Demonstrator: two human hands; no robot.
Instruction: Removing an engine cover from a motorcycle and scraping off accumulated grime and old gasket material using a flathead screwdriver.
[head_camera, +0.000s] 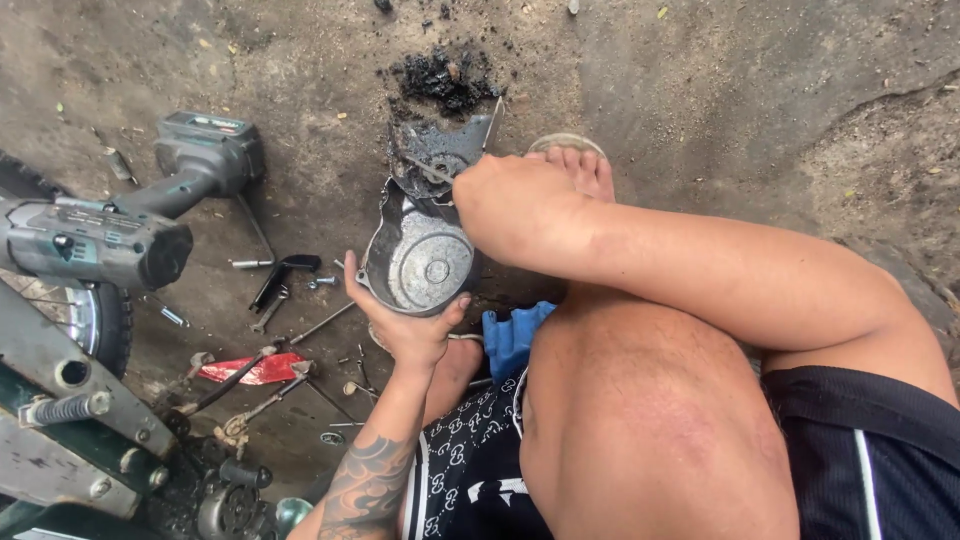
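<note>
The cover (420, 255) stands at centre on the ground (750, 90); the left hand (405, 325) is at its six o'clock, the right hand (490, 195) at its two; grime (445, 78) lies at twelve; the drill (120, 220) lies at nine, tools (275, 285) between them; the rag (512, 335) at five.

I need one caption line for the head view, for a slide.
Left hand holds a greasy metal engine cover on the ground while the right hand works inside it with a thin tool.
</note>
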